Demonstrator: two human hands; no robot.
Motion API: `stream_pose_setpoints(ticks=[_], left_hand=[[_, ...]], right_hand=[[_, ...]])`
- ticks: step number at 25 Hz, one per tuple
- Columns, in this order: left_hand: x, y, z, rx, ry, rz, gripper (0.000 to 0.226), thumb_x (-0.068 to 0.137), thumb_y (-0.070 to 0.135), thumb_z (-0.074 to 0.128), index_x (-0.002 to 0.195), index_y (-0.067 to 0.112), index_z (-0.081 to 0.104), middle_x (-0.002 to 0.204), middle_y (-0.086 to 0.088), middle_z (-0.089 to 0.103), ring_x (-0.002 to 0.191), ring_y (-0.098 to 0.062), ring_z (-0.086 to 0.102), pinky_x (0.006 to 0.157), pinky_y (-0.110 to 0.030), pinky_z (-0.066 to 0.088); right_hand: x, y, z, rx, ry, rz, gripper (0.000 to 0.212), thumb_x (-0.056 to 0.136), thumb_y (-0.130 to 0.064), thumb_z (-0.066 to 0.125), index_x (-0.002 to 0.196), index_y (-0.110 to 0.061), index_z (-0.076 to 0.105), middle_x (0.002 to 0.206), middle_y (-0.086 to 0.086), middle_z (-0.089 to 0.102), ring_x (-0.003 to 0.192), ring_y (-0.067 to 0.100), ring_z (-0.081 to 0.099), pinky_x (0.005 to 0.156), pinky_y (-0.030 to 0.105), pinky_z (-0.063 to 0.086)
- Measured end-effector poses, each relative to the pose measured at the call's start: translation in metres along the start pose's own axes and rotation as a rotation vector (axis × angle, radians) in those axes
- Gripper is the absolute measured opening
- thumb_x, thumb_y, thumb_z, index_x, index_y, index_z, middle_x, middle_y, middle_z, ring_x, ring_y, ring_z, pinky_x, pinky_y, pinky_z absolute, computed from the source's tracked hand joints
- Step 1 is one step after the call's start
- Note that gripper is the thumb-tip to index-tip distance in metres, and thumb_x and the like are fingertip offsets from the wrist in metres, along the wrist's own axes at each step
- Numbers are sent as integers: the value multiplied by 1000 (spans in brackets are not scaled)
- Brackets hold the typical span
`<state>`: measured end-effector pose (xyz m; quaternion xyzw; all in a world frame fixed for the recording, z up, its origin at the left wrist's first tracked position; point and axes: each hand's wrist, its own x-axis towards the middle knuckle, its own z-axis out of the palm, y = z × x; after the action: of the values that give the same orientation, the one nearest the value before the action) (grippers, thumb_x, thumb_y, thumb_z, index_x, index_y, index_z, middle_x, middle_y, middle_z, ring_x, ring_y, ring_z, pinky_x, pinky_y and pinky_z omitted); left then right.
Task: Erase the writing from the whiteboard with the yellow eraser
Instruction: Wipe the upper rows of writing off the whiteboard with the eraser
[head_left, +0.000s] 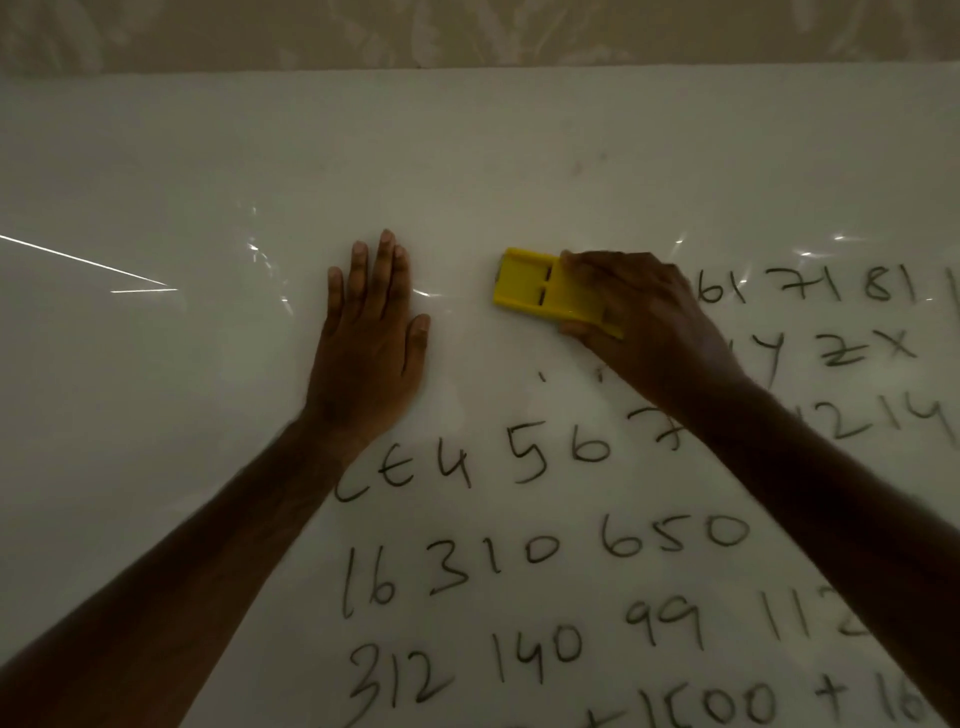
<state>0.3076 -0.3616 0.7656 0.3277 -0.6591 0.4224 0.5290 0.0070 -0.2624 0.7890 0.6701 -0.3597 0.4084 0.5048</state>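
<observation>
A large whiteboard (208, 171) fills the view. Several rows of black handwritten numbers and letters (545, 551) cover its lower right part. The yellow eraser (530, 283) lies flat on the board near the centre, at the upper left end of the writing. My right hand (644, 317) grips the eraser's right half from above, covering that end. My left hand (371, 332) rests flat on the board to the left of the eraser, fingers stretched out and holding nothing. Both forearms reach in from the bottom edge.
The left and upper areas of the board carry no writing, only light glints. The board's top edge (467, 70) meets a patterned beige wall (467, 31). My right forearm hides part of the writing on the right.
</observation>
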Motion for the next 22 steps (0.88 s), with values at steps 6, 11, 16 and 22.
stream_pose_setpoints(ticks=[6,11,16,22], left_hand=[[-2,-2,2,6,-3,7,70,113,37,27,171,-1,15,180,-20,12,167,-40,9,136,-59,9],[-2,1,3,0,-4,-13,70,113,37,26,171,1,14,181,-18,11,168,-39,7,136,-57,6],[1,13,5,7,26,-50,70,112,35,28,170,-2,16,179,-22,12,166,-44,8,135,-61,8],[7,13,5,-4,20,-16,70,112,35,29,170,-2,16,179,-22,12,166,-44,9,135,-59,7]], right_hand=[[-33,-41,15,25,-67,-248,59,100,-38,62,151,-12,51,147,6,59,128,26,58,106,44,45],[-42,7,-10,-34,-52,-178,59,100,-40,62,152,-14,51,148,7,59,130,29,58,106,50,47],[12,6,0,-2,29,-21,64,97,-39,66,153,-12,50,144,9,60,126,32,56,104,45,43],[-42,-19,4,21,-56,-200,60,100,-38,61,153,-12,48,149,8,57,130,26,55,108,44,43]])
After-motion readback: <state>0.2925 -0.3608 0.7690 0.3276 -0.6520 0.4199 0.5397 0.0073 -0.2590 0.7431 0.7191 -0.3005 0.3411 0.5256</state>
